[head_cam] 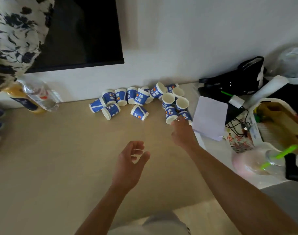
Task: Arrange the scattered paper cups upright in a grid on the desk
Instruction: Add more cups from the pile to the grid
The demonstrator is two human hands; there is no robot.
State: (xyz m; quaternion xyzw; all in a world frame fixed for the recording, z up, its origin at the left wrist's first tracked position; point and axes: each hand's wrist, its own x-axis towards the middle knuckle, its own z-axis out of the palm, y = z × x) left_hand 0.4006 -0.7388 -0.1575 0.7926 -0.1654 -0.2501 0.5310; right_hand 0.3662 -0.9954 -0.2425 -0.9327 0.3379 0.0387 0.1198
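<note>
Touching a tipped paper cup (170, 116), right hand (183, 133), grip unclear, cup mouth toward person, left hand (129, 167) fingers relaxed

Both arms bare, coming in from the bottom edge. Left forearm (100, 206) angles up and right. Left hand (130, 162) hangs mid-air, palm turned to the right, fingers (136, 146) loosely curled, thumb (142, 158) spread off them, gripping nothing. Right forearm (229, 180) stretched long, up and left, reaching further forward than the left. Right hand (183, 133) back-up, fingers roughly straight and pointing away, thumb out on its left side. Fingertips blurred. Hands apart, right ahead of left.
</note>
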